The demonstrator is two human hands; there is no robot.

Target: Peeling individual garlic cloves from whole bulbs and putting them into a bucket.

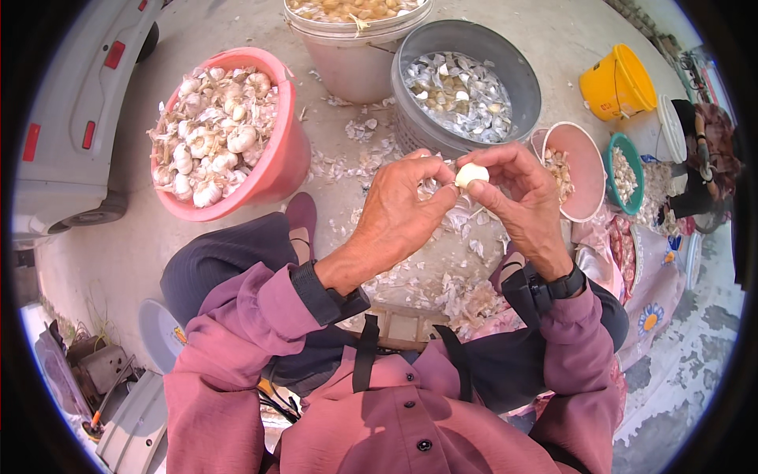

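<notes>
Cream-pale, a garlic clove (472, 174) sat above and right of the frame's centre, pinched between thumb and fingers of the right hand (521, 196). The left hand (397, 204) was just left of it, thumb and forefinger close together; whether they gripped anything, I could not tell.

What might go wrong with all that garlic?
The peeled garlic clove might slip from the right hand's fingertip grip and land among the papery skins littering the ground. Also, the pink tub is heaped with garlic bulbs, so one might tumble out if somebody bumps it.
</notes>
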